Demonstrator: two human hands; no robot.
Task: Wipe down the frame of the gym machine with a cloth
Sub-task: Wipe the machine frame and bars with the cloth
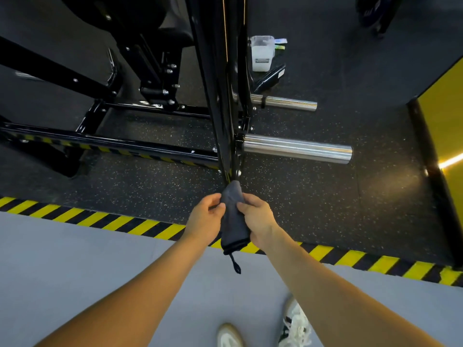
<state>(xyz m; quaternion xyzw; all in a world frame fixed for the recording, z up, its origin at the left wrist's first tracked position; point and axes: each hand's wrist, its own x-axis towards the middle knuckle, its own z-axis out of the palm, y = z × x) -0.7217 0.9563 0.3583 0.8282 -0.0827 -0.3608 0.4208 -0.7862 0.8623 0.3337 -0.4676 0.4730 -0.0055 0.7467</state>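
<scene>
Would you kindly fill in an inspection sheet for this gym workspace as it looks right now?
Surface: speckled black rubber floor, hazard-striped edge.
Job's things: grey cloth held up at the black upright frame.
Clutter: white plastic container on the floor behind the frame.
Grippers: left hand and right hand both pinch the cloth.
Cables: nothing seen.
Surroundings: two chrome plate pegs, yellow wall panel.

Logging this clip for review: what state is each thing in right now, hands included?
Cloth: grey, bunched lengthwise, held in both hands, top end at the upright post.
Left hand: fingers pinch the cloth's left side.
Right hand: fingers grip the cloth's right side.
Upright post: black, glossy, standing.
Near chrome peg: bare, no plates.
Far chrome peg: bare.
Plastic tub: on the floor, upright, lid off.
</scene>
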